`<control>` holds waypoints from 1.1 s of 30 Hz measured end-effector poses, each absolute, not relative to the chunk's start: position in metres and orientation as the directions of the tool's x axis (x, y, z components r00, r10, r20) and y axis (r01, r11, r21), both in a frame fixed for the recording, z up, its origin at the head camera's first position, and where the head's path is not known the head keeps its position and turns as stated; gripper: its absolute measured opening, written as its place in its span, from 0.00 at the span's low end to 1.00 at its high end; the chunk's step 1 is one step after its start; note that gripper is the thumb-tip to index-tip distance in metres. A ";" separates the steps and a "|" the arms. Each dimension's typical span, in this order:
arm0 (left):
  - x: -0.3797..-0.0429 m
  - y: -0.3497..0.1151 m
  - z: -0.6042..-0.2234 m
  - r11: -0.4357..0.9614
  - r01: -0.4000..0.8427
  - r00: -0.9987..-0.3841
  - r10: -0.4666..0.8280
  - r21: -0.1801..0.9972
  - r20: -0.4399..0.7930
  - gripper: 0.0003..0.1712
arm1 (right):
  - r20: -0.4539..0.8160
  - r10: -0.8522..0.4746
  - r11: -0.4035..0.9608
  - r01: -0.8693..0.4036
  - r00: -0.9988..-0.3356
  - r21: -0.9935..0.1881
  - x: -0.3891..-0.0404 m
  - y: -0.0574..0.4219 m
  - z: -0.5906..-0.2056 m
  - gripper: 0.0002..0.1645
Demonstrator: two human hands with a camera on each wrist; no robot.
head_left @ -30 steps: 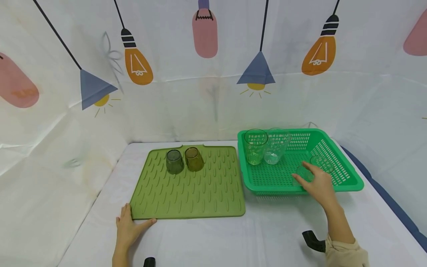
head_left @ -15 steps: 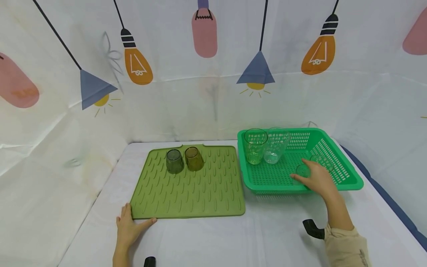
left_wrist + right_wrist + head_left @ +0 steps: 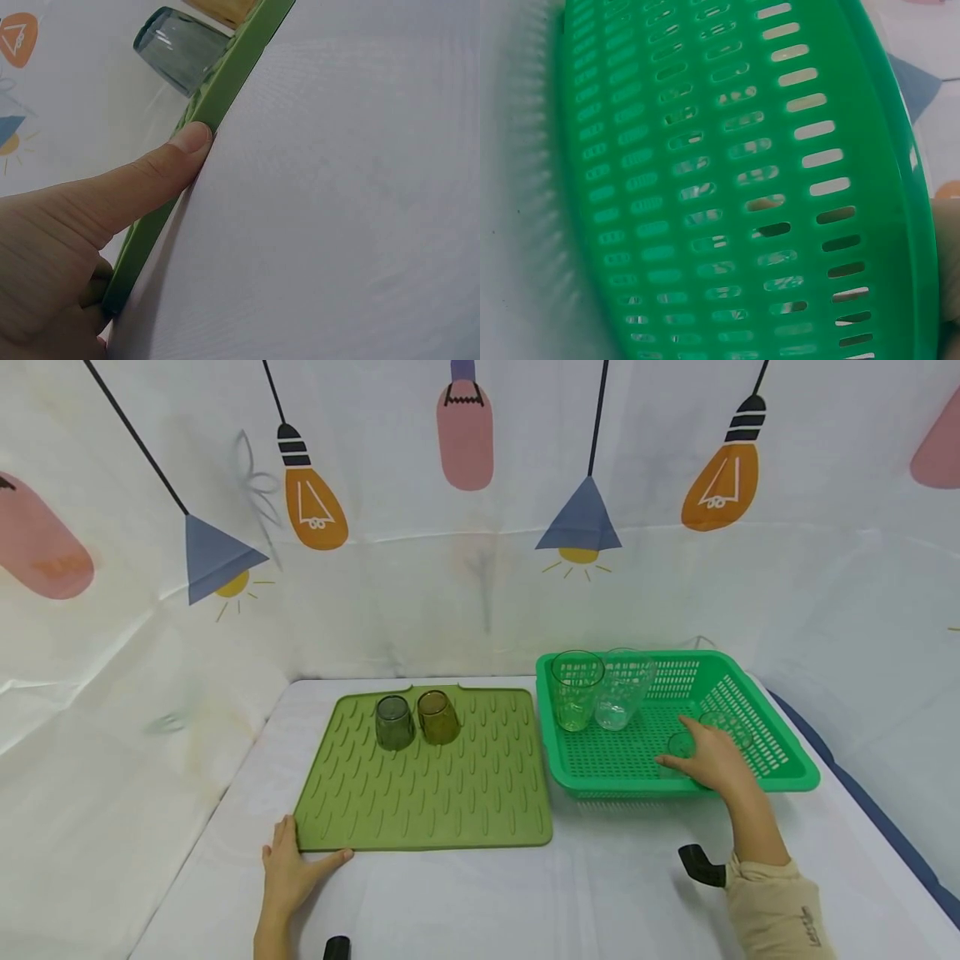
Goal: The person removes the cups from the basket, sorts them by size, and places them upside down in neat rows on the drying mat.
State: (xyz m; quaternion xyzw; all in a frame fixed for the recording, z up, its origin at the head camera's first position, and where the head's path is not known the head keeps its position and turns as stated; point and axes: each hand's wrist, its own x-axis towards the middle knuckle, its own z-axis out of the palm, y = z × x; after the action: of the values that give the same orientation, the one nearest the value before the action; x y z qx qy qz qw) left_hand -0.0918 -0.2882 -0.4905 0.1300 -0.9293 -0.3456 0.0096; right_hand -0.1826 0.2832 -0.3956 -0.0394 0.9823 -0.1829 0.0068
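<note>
Along the front left corner of a green drying mat (image 3: 480,802), my left hand (image 3: 288,872) lies with its thumb and fingers spread, touching the edges. In the left wrist view the thumb (image 3: 154,176) presses straight on the mat's front edge. Over at the green basket (image 3: 615,768), my right hand (image 3: 716,760) reaches inside, thumb and index finger round a clear glass (image 3: 681,744). The right wrist view shows mostly the basket's slotted wall (image 3: 705,187), which hides the fingers' contact. A grey glass (image 3: 394,724) and an amber glass (image 3: 438,718) stand upside down on the mat.
Two taller clear items, a glass (image 3: 575,693) and a tilted glass (image 3: 618,693), are at the basket's left end. Another clear glass (image 3: 727,727) lies behind my right hand. A white cloth (image 3: 525,902) covers the table; a printed curtain (image 3: 375,602) hangs behind.
My right hand has closed in slightly round the clear glass, and its sleeve has shifted a little. The left hand and the glasses on the mat have stayed in place.
</note>
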 end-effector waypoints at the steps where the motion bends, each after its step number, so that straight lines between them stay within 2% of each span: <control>1: -0.092 -0.288 -0.490 0.727 -0.233 -0.966 -0.248 0.646 -0.069 0.72 | -0.001 -0.078 0.932 -0.072 -0.997 -0.355 -0.183 0.283 -0.396 0.52; 8: -0.093 -0.287 -0.490 0.730 -0.227 -0.968 -0.240 0.645 -0.070 0.72 | 0.020 -0.139 0.942 -0.138 -0.990 -0.306 -0.185 0.282 -0.397 0.47; 13: -0.092 -0.286 -0.489 0.725 -0.226 -0.968 -0.244 0.650 -0.065 0.72 | 0.026 -0.199 0.922 -0.196 -0.980 -0.334 -0.185 0.282 -0.397 0.44; 22: -0.093 -0.287 -0.490 0.718 -0.228 -0.968 -0.241 0.658 -0.072 0.72 | -0.008 -0.150 0.922 -0.137 -0.989 -0.362 -0.183 0.289 -0.396 0.51; 33: -0.092 -0.288 -0.489 0.718 -0.231 -0.967 -0.244 0.656 -0.073 0.72 | -0.090 -0.169 0.904 -0.118 -0.982 -0.410 -0.184 0.294 -0.395 0.56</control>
State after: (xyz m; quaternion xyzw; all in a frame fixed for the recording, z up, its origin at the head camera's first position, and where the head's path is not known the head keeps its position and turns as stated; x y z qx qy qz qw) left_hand -0.0921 -0.2878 -0.4894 0.1279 -0.9269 -0.3527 0.0091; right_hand -0.1839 0.2943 -0.3953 -0.0737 0.9739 -0.2058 0.0618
